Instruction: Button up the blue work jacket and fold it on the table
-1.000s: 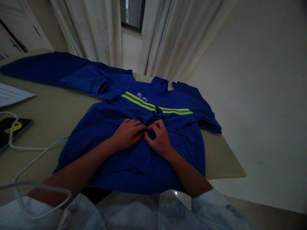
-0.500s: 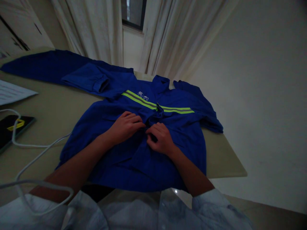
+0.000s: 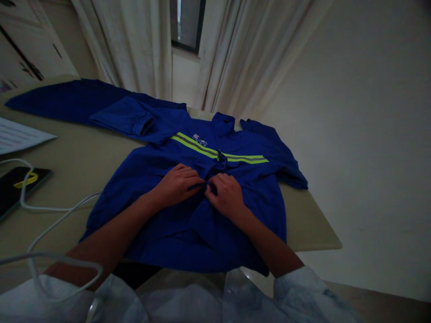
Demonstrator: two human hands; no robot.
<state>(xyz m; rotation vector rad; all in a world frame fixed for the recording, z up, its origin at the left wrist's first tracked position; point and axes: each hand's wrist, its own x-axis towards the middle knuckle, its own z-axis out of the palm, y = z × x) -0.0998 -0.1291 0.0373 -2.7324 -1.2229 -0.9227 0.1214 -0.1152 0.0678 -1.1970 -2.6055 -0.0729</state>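
A blue work jacket (image 3: 158,229) with a yellow-green and grey stripe lies front up, its collar away from me. My left hand (image 3: 180,183) pinches the edge of its front opening at the middle. Right beside it, my right hand (image 3: 226,192) is closed on the facing part of the same opening, fingertips almost meeting the left ones. A bit of dark blue cloth shows between the two hands. Whether a button or fastener is under the fingertips is hidden. Above the hands, the front edge bunches up near the stripe.
More dark blue cloth (image 3: 63,96) lies along the table's far left. On the left are a paper sheet (image 3: 20,136), a dark phone-like device (image 3: 11,188) with a yellow mark, and a white cable (image 3: 50,209) crossing near my left arm. The table edge (image 3: 323,224) is at right.
The fingertips of both hands have come closer together, and a fold of blue cloth now shows under my left fingers. The view has shifted slightly.
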